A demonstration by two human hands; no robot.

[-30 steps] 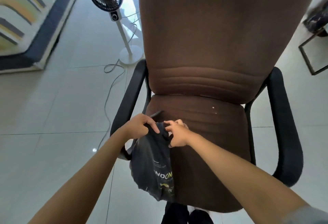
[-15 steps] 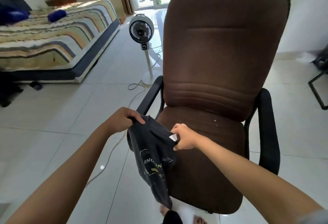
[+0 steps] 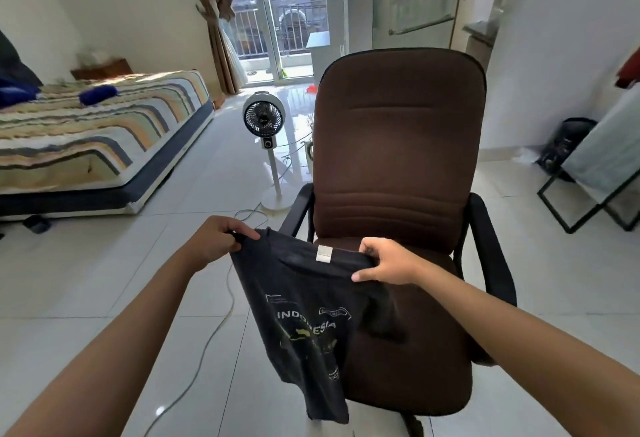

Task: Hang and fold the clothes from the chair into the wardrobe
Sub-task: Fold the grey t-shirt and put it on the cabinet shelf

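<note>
Currently, a dark navy cotton T-shirt with a printed chest graphic [image 3: 308, 326] is held up by its top edge, clear of the brown fabric office chair with black armrests [image 3: 398, 159]. One shoulder is pinched by the left hand [image 3: 216, 242], fingers curled over the cloth; the other side of the neckline is gripped by the right hand [image 3: 386, 263], thumb under the fold. Between the two grips a small white neck label [image 3: 324, 254] is exposed, facing the camera. Below the grips the body of the shirt hangs loose and twisted, its hem falling in front of the seat edge.

Progress is judged early: the garment has been lifted off the seat but is neither folded nor hung. No other clothing is seen on the chair. No wardrobe and no hanger can be made out, so the carrying and putting-away remain to be done. Beyond the left grip, a white pedestal fan [image 3: 265, 118] is noted on the tiled floor.
</note>
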